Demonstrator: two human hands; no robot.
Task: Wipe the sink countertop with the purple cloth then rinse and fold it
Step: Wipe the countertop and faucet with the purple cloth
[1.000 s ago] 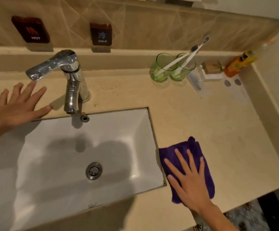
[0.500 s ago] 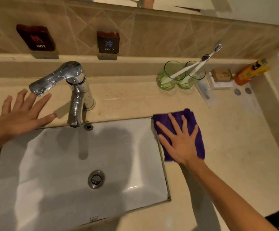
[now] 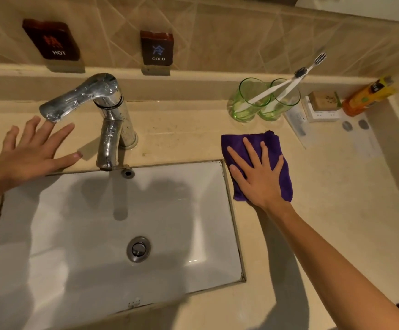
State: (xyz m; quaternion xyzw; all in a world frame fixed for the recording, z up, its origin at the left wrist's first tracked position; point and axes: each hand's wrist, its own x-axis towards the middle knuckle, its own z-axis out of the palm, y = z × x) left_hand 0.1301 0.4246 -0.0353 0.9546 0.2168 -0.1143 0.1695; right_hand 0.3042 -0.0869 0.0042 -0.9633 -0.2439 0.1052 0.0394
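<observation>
Wiping is the step I am on, I think; rinsing and folding the cloth are not done yet. My biggest thing is the countertop [image 3: 336,210], smooth pale stone with small dark specks near the shiny metal tap [image 3: 108,120]. Next is the white sink [image 3: 63,234], smooth and boxy. My right hand [image 3: 259,177] lies flat, fingers spread, pressing the soft purple cloth [image 3: 274,144] just right of the sink's back corner. My left hand [image 3: 32,153] rests spread on the counter, holding nothing.

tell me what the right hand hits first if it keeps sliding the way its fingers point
Likely the two green glasses: the right hand, flat on the purple cloth, points up-left toward them.
</observation>
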